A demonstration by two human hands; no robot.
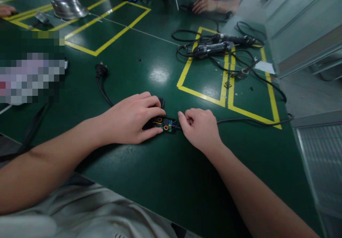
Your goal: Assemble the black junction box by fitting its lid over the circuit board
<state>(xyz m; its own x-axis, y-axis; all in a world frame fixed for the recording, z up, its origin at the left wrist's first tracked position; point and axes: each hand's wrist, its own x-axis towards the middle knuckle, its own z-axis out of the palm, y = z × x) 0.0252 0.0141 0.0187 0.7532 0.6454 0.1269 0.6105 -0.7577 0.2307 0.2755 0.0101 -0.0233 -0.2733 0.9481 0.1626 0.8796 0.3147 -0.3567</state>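
While left hand (130, 118) clamps open adapter case (163, 123), right hand (199, 125) pinches cable (248, 121).

A factory assembly workshop: electric screwdrivers (213, 48) lie on the green workbench (149, 52) inside its yellow taped zones (200, 93).

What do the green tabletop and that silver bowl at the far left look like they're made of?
The green tabletop looks like a smooth rubber or vinyl mat: semi-gloss, with a soft lamp glare. The silver bowl, lying upside down, looks like polished metal, probably steel, judging by its bright mirror-like highlights.
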